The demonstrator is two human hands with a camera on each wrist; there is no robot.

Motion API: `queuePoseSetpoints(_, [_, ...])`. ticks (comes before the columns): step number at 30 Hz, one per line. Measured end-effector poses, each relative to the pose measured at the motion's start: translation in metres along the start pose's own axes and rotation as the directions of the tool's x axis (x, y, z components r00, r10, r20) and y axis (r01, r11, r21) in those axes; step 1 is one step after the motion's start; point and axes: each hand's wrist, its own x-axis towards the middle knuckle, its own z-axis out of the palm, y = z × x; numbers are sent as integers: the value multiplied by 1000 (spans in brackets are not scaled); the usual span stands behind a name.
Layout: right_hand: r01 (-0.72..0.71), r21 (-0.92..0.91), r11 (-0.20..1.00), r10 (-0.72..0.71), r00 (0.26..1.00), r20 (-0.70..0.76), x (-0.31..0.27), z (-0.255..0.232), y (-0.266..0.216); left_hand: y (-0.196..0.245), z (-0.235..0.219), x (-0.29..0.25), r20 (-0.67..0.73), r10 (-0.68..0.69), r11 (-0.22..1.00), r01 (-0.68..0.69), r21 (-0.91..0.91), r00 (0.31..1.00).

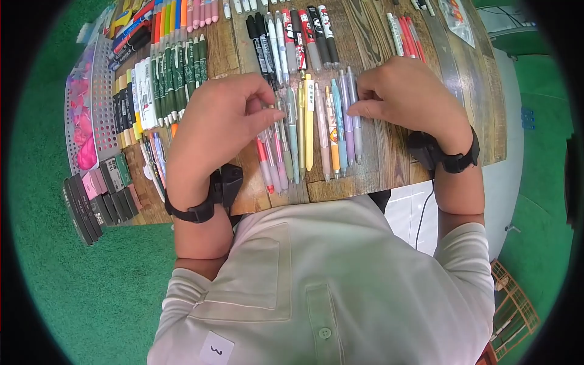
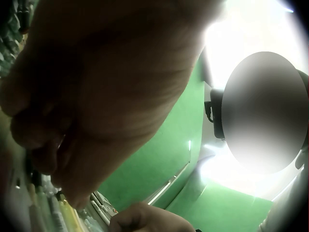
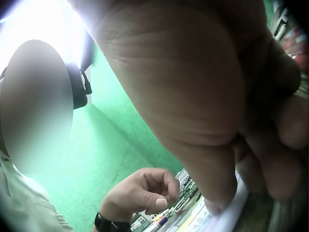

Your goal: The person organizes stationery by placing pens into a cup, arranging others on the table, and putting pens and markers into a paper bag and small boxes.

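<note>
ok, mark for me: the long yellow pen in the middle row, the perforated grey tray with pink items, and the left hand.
long yellow pen point(image 1: 308, 131), head view, mid barrel.
perforated grey tray point(image 1: 104, 97), head view, bare right-hand wall.
left hand point(image 1: 222, 118), head view, back of the hand, fingers curled over the pens.

Tight quarters between the left hand point(image 1: 222, 118) and right hand point(image 1: 404, 94): pastel pens point(image 1: 316, 131) fill the whole gap. Black and white pens point(image 1: 292, 39) wall off the far side, green pens point(image 1: 176, 76) crowd the left. Bare wood point(image 1: 380, 167) opens up near the right wrist, and another patch sits beyond the right hand at the table point(image 1: 359, 30) top.
</note>
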Motion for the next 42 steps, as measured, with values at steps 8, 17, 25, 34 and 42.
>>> queuePoseSetpoints(8, [77,23,997,-75,995,-63,3,3,8,-15,-19,-9,58,-9,990,1,138,998])
queuePoseSetpoints(17, [122,186,975,-74,967,-245,15,3,-19,-22,-13,-8,220,70,980,-109,167,973])
queuePoseSetpoints(25, [254,125,959,-234,960,-153,18,12,-14,-16,-10,-7,274,46,982,-93,161,961])
queuePoseSetpoints(34, [188,149,971,-174,980,-100,17,5,-18,-15,-12,-7,349,64,975,-133,178,935])
queuePoseSetpoints(42, [218,184,958,-202,974,-102,18,5,-16,-13,-11,-5,386,56,980,-124,155,921])
